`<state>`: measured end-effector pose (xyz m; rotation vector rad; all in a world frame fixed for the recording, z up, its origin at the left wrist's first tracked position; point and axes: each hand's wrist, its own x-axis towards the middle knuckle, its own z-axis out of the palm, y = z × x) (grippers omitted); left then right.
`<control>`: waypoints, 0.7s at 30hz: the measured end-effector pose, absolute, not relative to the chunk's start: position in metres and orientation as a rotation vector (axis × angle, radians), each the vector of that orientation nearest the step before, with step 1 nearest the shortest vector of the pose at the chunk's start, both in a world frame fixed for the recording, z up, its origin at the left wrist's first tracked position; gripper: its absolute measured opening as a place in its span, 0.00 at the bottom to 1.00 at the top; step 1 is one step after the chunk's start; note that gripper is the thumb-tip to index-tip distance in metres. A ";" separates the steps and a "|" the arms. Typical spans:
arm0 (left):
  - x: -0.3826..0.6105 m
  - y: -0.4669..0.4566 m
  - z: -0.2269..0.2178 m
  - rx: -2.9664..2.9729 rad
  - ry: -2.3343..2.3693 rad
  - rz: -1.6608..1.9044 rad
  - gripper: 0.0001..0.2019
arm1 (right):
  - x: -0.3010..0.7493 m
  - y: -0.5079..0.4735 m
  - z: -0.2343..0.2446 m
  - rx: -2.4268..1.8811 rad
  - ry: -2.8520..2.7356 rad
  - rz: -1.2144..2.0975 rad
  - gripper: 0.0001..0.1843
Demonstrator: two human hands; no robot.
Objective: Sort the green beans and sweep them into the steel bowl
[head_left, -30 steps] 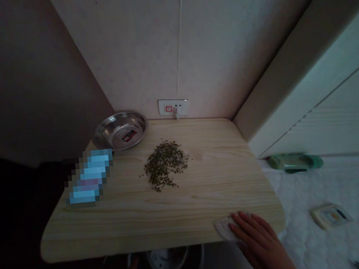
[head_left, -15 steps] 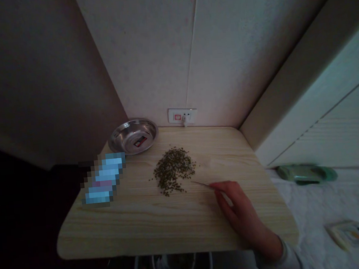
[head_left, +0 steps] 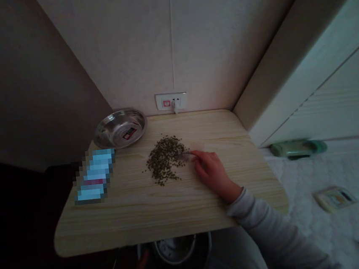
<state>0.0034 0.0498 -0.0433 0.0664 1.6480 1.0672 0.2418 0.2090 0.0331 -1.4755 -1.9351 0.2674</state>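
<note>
A thin pale piece point(head_left: 184, 154) is pinched by the nearly closed right hand point(head_left: 213, 171) at three o'clock of the grains point(head_left: 163, 158), spread on the central tabletop point(head_left: 133, 221). Towards seven o'clock, the left hand's point(head_left: 142, 267) grip cannot be told.

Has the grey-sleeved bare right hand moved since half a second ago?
Yes: judged against the white rectangular wall socket, the right hand has moved forward and slightly left, nearer the dark-green granule pile.
</note>
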 end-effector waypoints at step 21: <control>0.005 0.054 -0.048 -0.009 1.776 0.906 0.03 | 0.243 0.206 0.037 -1.427 -2.026 0.359 0.16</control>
